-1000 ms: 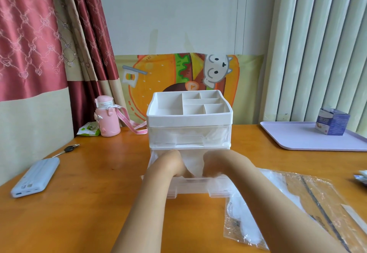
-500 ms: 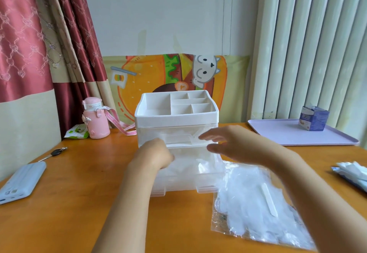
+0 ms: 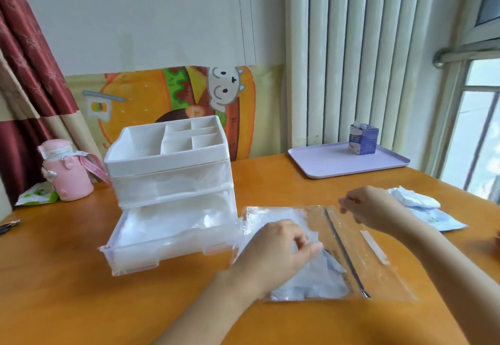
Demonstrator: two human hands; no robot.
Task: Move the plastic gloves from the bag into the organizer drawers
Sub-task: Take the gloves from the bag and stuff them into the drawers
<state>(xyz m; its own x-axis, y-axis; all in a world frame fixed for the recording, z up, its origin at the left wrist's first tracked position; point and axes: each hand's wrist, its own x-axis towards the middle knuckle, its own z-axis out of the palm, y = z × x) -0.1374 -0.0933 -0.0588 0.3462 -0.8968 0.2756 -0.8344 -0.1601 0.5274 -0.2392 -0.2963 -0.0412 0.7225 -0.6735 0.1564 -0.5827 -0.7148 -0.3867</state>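
A white organizer [image 3: 167, 155] stands on the wooden table. Its lower clear drawer [image 3: 130, 260] is pulled out, and thin white plastic gloves [image 3: 167, 220] lie inside it. The upper drawer is pushed in. Right of the drawer, a clear zip bag [image 3: 384, 277] lies flat with more gloves [image 3: 311, 282] inside. My left hand [image 3: 276, 252] rests on the bag's middle, fingers curled and pinching the film beside the zip line. My right hand [image 3: 370, 206] pinches the bag's far edge near the end of the zip.
A lilac tray [image 3: 324, 163] with a small blue carton [image 3: 364, 139] sits at the back right. A pink bottle [image 3: 65, 174] and a green wipes pack [image 3: 38, 196] stand left of the organizer. White packets [image 3: 416, 198] lie at the right, by the window.
Both hands have left the open lower drawer and moved right onto the zip bag. My view has swung to the right.
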